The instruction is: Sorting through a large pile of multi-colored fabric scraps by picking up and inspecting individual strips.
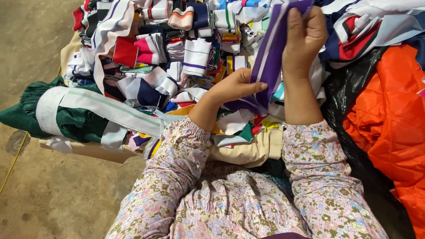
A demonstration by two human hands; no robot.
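Purple strip (267,57), a ribbed knit band with white stripes along its length, is held up slanting in the upper middle of the frame, above a heap of folded trims. Its top end is pinched by the right hand (303,37), fingers curled over the edge near the top of the frame. Lower down, the strip is gripped by the left hand (234,86), thumb pressed flat across the purple cloth and fingers tucked behind it. Both forearms are covered by floral sleeves (177,163) that rise from the bottom of the frame.

Under the hands, the heap (177,53) is made up of many small folded bands in white, red, navy, yellow and green, spread across the upper left and middle. At the left, a dark green bundle (79,121) is wrapped by a wide white band (102,106) with pale stripes. A beige cloth (252,150) is seen just below the heap, near the left wrist. At the right edge an orange sheet (394,115) is laid beside a black plastic sheet (349,97). A bare concrete floor (44,194) fills the lower left.
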